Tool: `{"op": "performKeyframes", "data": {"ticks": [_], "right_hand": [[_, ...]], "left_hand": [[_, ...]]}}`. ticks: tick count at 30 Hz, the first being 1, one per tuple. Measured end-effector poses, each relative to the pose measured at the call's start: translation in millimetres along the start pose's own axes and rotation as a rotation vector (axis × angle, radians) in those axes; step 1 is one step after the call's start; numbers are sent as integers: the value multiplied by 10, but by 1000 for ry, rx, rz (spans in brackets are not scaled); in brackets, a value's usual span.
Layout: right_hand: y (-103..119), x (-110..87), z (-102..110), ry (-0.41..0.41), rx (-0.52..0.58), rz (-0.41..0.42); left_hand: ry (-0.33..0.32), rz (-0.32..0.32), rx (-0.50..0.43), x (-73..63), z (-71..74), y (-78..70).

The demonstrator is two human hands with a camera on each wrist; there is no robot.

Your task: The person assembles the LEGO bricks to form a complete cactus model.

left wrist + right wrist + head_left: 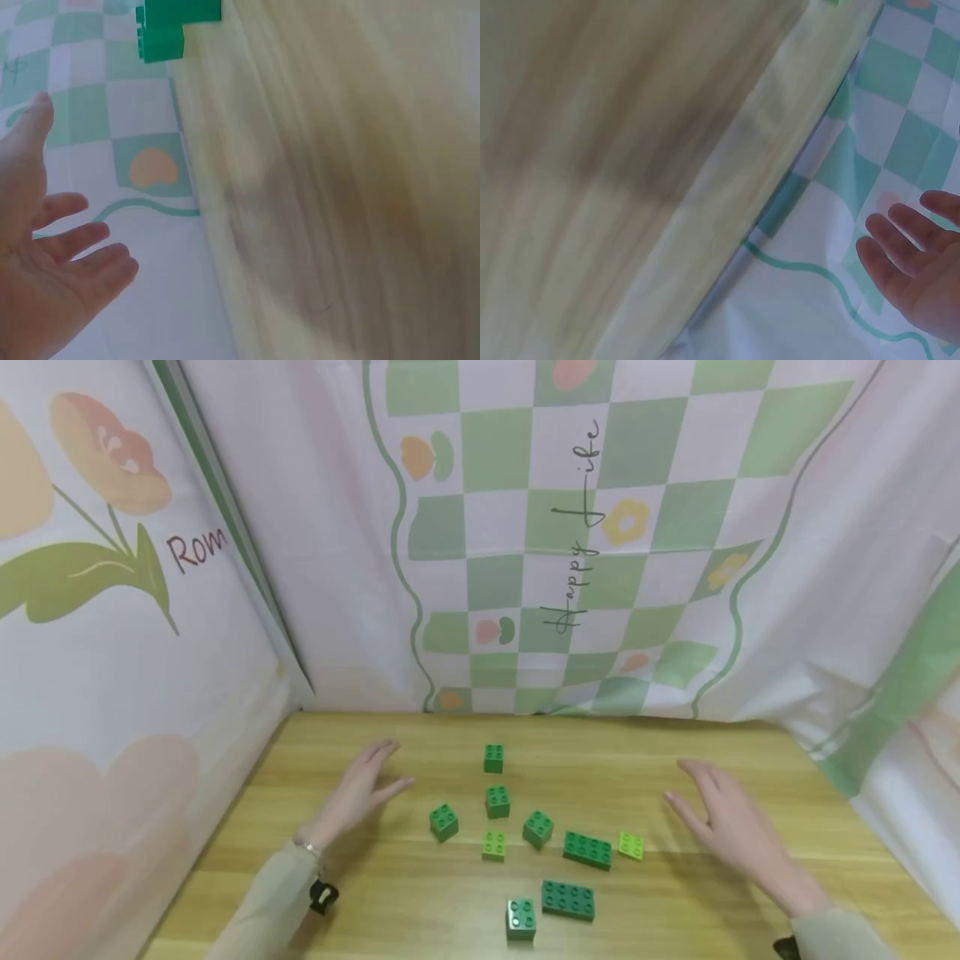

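My left hand [360,793] hovers over the left of the table, fingers loosely spread and holding nothing; a green square brick [444,822] is the nearest thing to it. On the right, my right hand [731,827] is likewise relaxed and holds nothing, with a lime flat brick [631,846] closest. Between the hands lie more bricks: a green one [493,758] at the back, another [497,802] in front of it, a tilted one [537,829], a lime flat one [493,846], two long dark green ones [587,850] [567,900], and a square one [521,919] nearest me.
The wooden table [420,910] meets a checkered curtain [495,527] at its back edge. A printed cloth wall [150,710] stands along the left, and more curtain [862,693] hangs at the right. A dark wrist strap [323,896] sits at my left sleeve.
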State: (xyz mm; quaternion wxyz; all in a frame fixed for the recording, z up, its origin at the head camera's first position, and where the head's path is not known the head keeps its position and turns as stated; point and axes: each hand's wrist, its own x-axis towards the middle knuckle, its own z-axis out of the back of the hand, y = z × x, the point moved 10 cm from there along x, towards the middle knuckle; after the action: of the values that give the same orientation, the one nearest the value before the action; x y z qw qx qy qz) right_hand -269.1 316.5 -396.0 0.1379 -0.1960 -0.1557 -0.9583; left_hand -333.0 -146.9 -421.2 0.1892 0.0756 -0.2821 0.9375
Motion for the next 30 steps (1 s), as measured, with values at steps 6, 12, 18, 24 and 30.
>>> {"op": "performKeyframes", "data": {"ticks": [6, 12, 18, 24, 30], "right_hand": [[151, -121, 12, -9, 75, 8], [301, -252, 58, -88, 98, 60], [434, -357, 56, -110, 143, 90], [516, -406, -26, -63, 231, 62], [598, -474, -100, -28, 339, 59]], "left_hand": [[-43, -29, -39, -136, 11, -103], [-63, -60, -108, -249, -5, -187], [-63, -100, -142, -330, -15, -325], [-28, -104, -176, -386, -95, -405], [-7, -117, -235, -470, -171, -479]]}}
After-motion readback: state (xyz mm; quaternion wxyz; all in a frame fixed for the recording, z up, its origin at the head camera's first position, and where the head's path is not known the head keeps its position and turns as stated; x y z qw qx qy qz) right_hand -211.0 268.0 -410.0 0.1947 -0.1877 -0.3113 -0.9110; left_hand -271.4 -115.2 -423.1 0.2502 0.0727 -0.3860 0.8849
